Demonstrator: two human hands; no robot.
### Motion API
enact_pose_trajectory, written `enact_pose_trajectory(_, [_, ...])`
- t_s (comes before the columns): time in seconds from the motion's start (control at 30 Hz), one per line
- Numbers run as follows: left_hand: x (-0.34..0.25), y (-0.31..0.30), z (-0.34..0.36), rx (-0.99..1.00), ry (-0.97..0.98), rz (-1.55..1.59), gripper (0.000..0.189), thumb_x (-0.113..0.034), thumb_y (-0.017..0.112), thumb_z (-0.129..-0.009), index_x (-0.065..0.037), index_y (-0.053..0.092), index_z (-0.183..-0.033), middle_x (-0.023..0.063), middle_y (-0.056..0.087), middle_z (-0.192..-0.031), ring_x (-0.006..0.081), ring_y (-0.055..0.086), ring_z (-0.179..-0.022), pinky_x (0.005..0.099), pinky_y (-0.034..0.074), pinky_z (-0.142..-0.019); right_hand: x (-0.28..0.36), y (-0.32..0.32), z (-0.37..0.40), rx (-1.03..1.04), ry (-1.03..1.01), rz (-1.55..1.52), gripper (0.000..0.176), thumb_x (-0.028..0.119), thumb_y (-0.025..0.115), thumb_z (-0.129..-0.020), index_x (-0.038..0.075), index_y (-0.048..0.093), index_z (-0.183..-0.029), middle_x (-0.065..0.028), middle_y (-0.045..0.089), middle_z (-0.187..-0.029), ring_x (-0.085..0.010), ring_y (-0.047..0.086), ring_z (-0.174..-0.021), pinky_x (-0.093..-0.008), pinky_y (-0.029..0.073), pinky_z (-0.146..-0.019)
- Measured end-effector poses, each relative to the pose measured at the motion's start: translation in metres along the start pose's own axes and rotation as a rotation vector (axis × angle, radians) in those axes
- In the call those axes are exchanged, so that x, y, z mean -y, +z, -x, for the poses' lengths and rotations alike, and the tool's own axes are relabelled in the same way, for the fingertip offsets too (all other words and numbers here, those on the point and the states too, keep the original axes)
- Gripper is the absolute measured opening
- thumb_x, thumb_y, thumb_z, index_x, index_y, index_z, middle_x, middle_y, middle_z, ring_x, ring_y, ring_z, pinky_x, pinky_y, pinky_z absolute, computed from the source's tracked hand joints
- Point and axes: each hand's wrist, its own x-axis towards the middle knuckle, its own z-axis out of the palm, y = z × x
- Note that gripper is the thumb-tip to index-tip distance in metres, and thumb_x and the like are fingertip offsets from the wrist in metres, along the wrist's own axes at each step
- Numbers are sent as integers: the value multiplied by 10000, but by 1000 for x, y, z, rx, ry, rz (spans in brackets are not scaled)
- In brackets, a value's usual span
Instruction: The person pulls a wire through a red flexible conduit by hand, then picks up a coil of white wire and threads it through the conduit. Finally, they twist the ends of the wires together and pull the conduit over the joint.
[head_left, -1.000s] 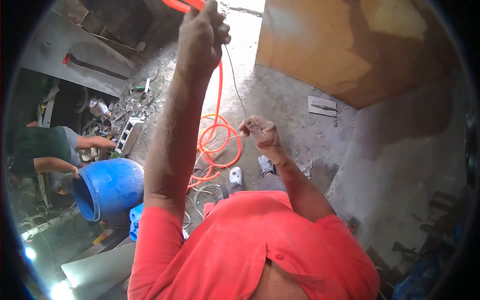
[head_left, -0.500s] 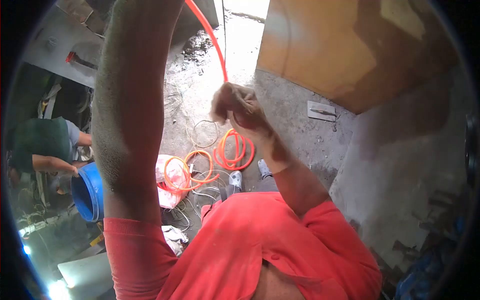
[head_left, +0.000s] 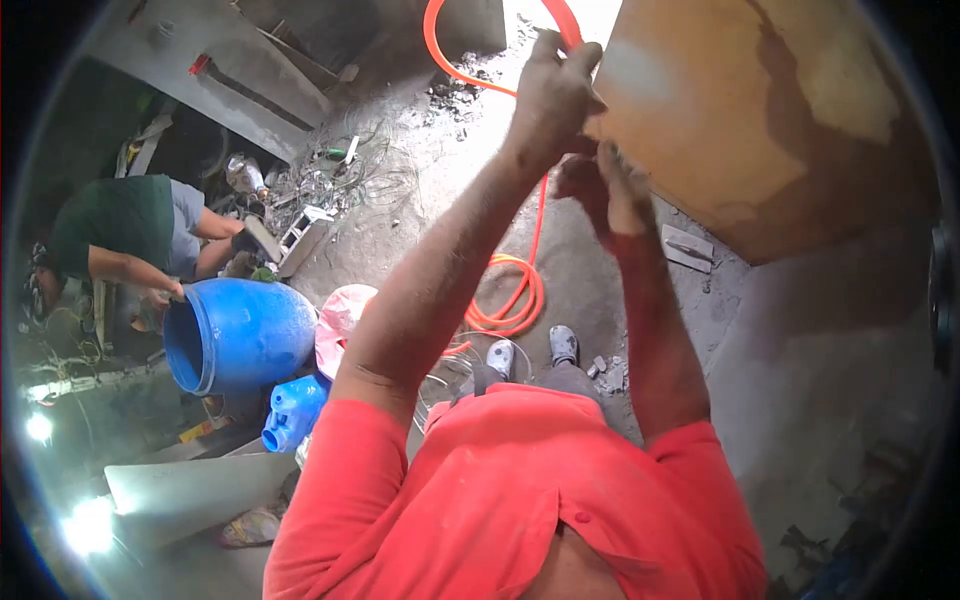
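My left hand (head_left: 558, 95), reaching up and forward, is closed around an orange hose (head_left: 572, 25). From this grip the hose loops up out of view and back down on the left, then passes behind the hand. Just below and to the right is my right hand (head_left: 612, 195), thumb and shaded fingers apart, with no hose visible between them. A strand of hose hangs close beside its fingertips. That strand runs down to a loose orange coil (head_left: 520, 300) on the floor in front of my feet.
A person (head_left: 130, 225) bends at the left, a hand on the rim of a lying blue barrel (head_left: 255, 325). Nearby are a blue jug (head_left: 292, 410) and a pink sack (head_left: 340, 320). A trowel (head_left: 688, 248) rests near the orange-brown panel (head_left: 740, 130); rubble (head_left: 320, 200) covers the floor ahead.
My left arm has come down and to the right, bringing its hand into view on the hose. My right hand has moved right, away from the hanging strand. The view has shifted left.
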Motion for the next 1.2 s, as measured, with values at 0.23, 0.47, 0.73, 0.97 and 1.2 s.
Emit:
enact_pose_trajectory(0.23, [-2,-30,-24,49,205,-275,251,-204,563,-965,20,530,-1076,48,575,-805,130,592,-681,250,506,-576,-74,6,32,-144,-9,282,349,296,516,-1021,-8,643,-907,-59,634,-725,-133,597,-653,-277,482,-613])
enact_pose_trajectory(0.47, [20,-6,14,170,-211,-137,296,-210,642,-925,33,563,-1073,52,602,-732,119,593,-637,271,485,-557,-36,-14,-10,-106,-135,84,392,358,500,-1021,-7,631,-960,-73,632,-769,-139,592,-666,-276,466,-624])
enact_pose_trajectory(0.73, [6,-24,0,199,-105,-229,344,-268,656,-916,24,575,-1078,29,555,-743,126,579,-632,289,536,-620,-117,20,49,65,291,-138,249,229,505,-1030,10,621,-1000,-66,625,-789,-153,633,-738,-301,528,-698])
enact_pose_trajectory(0.97, [59,-44,34,192,-327,-356,285,-253,639,-937,-5,582,-1066,26,583,-747,102,565,-629,248,450,-552,-75,-20,-1,33,213,-126,355,361,521,-1017,13,592,-1009,-17,552,-672,-101,504,-518,-257,433,-474])
enact_pose_trajectory(1.2, [53,-54,5,-29,-388,-254,246,-274,586,-974,-55,553,-1080,-2,525,-719,95,547,-565,279,530,-562,-118,22,106,200,468,132,280,222,484,-1017,-8,624,-941,-28,604,-708,-90,603,-633,-258,501,-576])
